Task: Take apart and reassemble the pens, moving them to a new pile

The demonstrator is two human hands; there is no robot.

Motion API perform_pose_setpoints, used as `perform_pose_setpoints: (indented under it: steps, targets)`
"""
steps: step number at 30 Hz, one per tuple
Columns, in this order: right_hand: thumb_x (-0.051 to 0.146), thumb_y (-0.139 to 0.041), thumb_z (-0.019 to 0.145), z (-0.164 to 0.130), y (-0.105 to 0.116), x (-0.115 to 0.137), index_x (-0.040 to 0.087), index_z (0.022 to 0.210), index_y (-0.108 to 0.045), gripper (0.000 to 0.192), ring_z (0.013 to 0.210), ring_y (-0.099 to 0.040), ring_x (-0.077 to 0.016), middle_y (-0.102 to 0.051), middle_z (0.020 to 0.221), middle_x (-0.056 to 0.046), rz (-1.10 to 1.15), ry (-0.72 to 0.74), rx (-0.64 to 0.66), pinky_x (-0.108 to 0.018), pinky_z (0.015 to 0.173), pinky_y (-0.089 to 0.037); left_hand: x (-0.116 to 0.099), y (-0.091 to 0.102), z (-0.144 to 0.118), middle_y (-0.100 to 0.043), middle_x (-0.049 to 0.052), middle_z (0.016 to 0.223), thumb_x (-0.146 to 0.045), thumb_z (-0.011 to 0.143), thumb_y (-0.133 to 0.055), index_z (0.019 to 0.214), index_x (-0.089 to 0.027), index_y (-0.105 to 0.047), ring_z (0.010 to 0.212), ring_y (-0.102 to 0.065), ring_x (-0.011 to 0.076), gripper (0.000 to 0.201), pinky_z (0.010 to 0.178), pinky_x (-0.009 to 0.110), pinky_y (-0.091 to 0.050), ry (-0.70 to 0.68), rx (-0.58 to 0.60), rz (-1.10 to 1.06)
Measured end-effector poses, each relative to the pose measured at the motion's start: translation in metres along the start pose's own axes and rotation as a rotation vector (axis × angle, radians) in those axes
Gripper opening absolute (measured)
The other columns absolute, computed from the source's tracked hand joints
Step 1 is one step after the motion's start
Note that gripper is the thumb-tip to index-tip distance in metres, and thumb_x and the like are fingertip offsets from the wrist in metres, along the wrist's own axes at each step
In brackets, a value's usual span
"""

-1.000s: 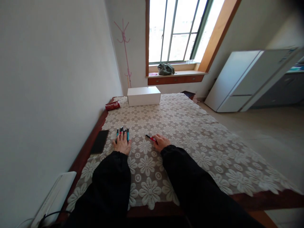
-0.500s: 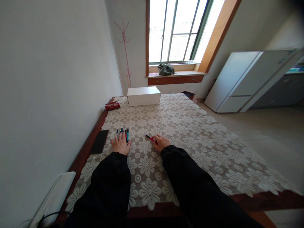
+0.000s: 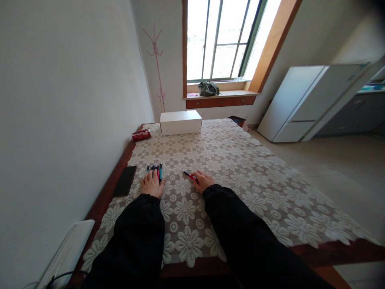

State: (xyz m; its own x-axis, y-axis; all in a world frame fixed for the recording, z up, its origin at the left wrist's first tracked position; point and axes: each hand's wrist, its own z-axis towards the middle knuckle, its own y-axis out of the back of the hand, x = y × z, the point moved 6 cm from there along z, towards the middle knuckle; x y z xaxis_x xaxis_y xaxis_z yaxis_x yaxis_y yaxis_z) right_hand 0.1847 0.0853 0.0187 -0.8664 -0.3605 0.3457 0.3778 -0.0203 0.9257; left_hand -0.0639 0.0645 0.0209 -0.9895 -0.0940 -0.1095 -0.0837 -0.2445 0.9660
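Observation:
My left hand (image 3: 151, 185) rests on the tablecloth, closed over a row of several pens (image 3: 161, 171) with teal, red and black barrels. Their tips point away from me, and the fingers and palm cover their lower parts. The thumb lies along the right side of the row. A short way to the right, my right hand (image 3: 203, 181) pinches a red and black pen (image 3: 189, 175) low over the cloth, or touching it. This pen slants to the upper left, and its rear end is hidden by the fingers.
A flower-patterned tablecloth (image 3: 258, 188) covers the wooden table. Left of my left hand lies a flat black object (image 3: 125, 181). A white box (image 3: 181, 123) and a red packet (image 3: 141, 135) sit at the far end. A white device with a cable (image 3: 69, 249) stands near left, by the wall.
The view has shifted slightly. Both hands keep nearly the same place and hold on the pens.

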Motion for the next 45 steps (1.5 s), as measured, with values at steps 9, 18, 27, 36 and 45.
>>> perform_pose_setpoints:
  steps: [9, 18, 27, 36, 45]
  targets:
    - [0.022, -0.051, 0.089, -0.001, 0.0, 0.0, 0.026, 0.114, -0.063, 0.028, 0.103, -0.058, -0.019, -0.063, 0.109, -0.005, -0.008, -0.001, 0.0, -0.027, 0.084, -0.041, -0.004, -0.006, -0.003, -0.033, 0.012, 0.156, -0.032, 0.092, -0.041, 0.151, -0.018, -0.035, 0.144, -0.025, 0.0377, 0.061, 0.113, 0.052, -0.031, -0.062, 0.013, 0.003]
    - [0.022, -0.052, 0.089, 0.001, -0.003, -0.002, 0.027, 0.114, -0.064, 0.028, 0.105, -0.058, -0.0192, -0.063, 0.111, -0.005, 0.0, -0.003, -0.005, -0.026, 0.085, -0.041, -0.009, -0.01, -0.001, -0.028, 0.008, 0.159, -0.038, 0.095, -0.036, 0.152, -0.02, -0.031, 0.146, -0.02, 0.0376, 0.061, 0.116, 0.056, -0.025, -0.09, 0.089, 0.004]
    - [0.022, -0.053, 0.088, -0.001, -0.002, -0.001, 0.026, 0.112, -0.064, 0.028, 0.104, -0.058, -0.019, -0.063, 0.111, -0.004, 0.019, -0.002, -0.006, -0.026, 0.083, -0.041, -0.011, -0.013, -0.003, -0.026, 0.01, 0.159, -0.039, 0.095, -0.035, 0.151, -0.013, -0.034, 0.147, -0.016, 0.0351, 0.062, 0.119, 0.054, -0.018, -0.115, 0.092, 0.024]
    - [0.018, -0.052, 0.088, 0.001, 0.001, 0.001, 0.022, 0.099, -0.064, 0.017, 0.091, -0.059, -0.0155, -0.062, 0.1, -0.004, 0.161, 0.108, -0.074, -0.024, 0.078, -0.042, -0.045, 0.015, 0.0, -0.047, 0.009, 0.147, -0.032, 0.093, -0.046, 0.143, -0.02, -0.043, 0.142, -0.033, 0.0263, 0.052, 0.119, 0.047, -0.023, -0.402, -0.033, -0.295]
    - [0.018, -0.051, 0.089, -0.001, -0.006, 0.009, 0.022, 0.102, -0.062, 0.018, 0.084, -0.061, -0.016, -0.067, 0.094, -0.002, 0.242, 0.274, 0.03, -0.025, 0.075, -0.042, -0.066, 0.01, -0.012, -0.07, 0.004, 0.098, -0.025, 0.087, -0.06, 0.098, -0.021, -0.065, 0.092, -0.066, 0.0189, 0.013, 0.087, 0.032, -0.051, -0.557, 0.123, -0.635]
